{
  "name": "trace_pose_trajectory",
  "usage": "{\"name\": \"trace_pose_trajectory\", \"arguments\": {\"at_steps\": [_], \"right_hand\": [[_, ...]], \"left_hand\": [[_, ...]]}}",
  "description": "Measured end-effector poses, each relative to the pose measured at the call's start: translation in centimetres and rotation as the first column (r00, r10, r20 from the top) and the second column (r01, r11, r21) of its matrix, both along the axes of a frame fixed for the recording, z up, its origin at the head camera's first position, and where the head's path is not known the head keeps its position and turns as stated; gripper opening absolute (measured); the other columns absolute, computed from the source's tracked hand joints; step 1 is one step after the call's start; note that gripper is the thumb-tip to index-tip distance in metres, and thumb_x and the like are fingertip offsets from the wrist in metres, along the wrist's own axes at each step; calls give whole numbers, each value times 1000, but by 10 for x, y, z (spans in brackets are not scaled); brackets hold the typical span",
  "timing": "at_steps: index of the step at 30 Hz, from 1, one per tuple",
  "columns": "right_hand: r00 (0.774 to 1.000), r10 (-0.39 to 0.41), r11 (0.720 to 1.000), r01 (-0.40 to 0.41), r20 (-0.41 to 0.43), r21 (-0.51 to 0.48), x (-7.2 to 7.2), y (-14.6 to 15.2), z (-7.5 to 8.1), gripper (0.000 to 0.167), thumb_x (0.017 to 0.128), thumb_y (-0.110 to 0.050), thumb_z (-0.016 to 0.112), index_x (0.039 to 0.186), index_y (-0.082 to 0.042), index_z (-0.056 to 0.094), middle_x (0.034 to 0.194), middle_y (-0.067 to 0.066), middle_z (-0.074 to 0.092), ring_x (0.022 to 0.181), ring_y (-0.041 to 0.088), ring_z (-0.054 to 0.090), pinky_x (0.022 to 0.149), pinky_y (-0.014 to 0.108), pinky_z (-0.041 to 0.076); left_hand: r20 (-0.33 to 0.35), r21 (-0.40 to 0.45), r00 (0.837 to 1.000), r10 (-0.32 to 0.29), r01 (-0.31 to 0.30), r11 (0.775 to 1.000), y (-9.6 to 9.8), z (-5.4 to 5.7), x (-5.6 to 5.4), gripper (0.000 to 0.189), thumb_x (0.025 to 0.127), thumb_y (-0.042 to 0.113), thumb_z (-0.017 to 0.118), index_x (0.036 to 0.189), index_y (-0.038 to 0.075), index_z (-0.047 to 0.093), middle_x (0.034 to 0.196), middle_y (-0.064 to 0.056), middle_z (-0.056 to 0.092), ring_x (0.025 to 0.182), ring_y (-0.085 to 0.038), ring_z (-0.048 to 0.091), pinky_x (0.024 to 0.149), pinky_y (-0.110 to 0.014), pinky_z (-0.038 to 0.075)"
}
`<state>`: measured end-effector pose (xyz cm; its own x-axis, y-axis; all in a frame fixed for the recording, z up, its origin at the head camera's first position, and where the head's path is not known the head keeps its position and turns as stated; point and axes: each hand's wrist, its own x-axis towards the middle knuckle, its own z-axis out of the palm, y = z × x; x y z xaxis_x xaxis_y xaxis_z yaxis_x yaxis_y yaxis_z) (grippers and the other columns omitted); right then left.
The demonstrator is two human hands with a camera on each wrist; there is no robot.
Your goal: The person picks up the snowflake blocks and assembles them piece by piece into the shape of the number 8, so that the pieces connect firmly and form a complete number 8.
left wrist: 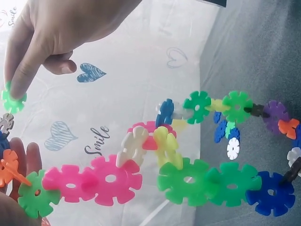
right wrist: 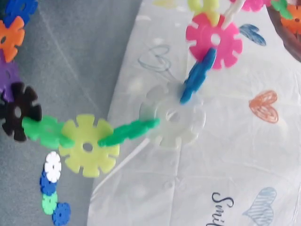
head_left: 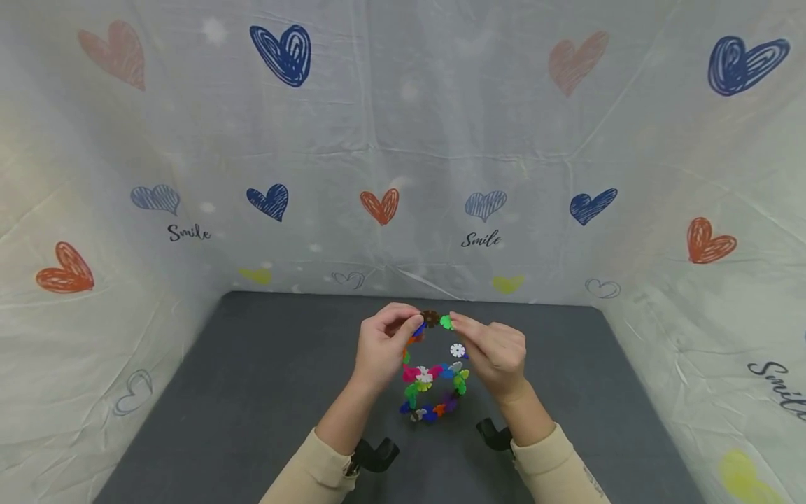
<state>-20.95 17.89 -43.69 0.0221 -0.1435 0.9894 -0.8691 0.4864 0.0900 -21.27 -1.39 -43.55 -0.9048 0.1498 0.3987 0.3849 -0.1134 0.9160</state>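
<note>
Notched plastic discs of many colours form a ring (left wrist: 188, 179) with a strand rising from it, both in front of me. My left hand (head_left: 379, 348) pinches the upper end of the strand, beside a brown disc (head_left: 431, 319) and a blue disc (head_left: 420, 329). Opposite it, my right hand (head_left: 497, 353) pinches a green disc (left wrist: 14, 100) between thumb and fingers, close against the brown disc; whether these two are joined I cannot tell. Lower down are a pink disc (left wrist: 110, 179) and a see-through disc (right wrist: 173, 117). In the right wrist view, my right hand is out of frame.
A short separate chain, with a white disc (right wrist: 52, 166) at one end and blue and green ones after it, lies on the dark grey table (head_left: 277, 392). Pale cloth (head_left: 415, 140) printed with hearts hangs behind and at both sides. Black mounts (head_left: 378, 455) sit at both wrists.
</note>
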Motion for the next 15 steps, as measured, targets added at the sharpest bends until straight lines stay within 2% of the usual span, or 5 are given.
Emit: {"name": "trace_pose_trajectory", "arguments": {"at_steps": [3, 9, 12, 15], "right_hand": [[1000, 18, 1000, -18, 5, -1, 1, -1, 0, 18, 95, -5, 69, 84, 7, 77, 84, 20, 76, 38, 4, 25, 41, 16, 23], [999, 43, 999, -42, 24, -26, 0, -2, -7, 19, 95, -6, 69, 84, 8, 77, 84, 20, 76, 37, 6, 27, 42, 14, 24], [996, 77, 996, -75, 52, -44, -1, -2, -12, 18, 94, -6, 70, 86, 8, 77, 84, 20, 76, 37, 6, 37, 43, 13, 33], [982, 162, 985, -155, 94, -75, -4, -2, -16, 12, 91, -1, 72, 89, 10, 76, 86, 21, 76, 39, 8, 47, 45, 14, 42]], "left_hand": [[-2, -7, 1000, 7, -7, 1000, 1, 1, 1, 16, 95, 17, 71, 96, 1, 75, 99, -15, 68, 78, -26, 70, 77, -35, 62], [21, -16, 1000, -23, 23, 1000, 1, 0, 2, 13, 95, 12, 71, 97, -1, 74, 99, -17, 68, 78, -29, 70, 76, -33, 62], [49, -7, 998, -47, 48, 999, 2, 1, 2, 13, 95, 11, 70, 97, -1, 74, 98, -17, 68, 75, -25, 70, 75, -33, 61], [76, 11, 994, -76, 75, 997, 3, 2, 2, 14, 95, 10, 70, 97, -3, 73, 96, -18, 67, 73, -21, 69, 75, -33, 61]]}}
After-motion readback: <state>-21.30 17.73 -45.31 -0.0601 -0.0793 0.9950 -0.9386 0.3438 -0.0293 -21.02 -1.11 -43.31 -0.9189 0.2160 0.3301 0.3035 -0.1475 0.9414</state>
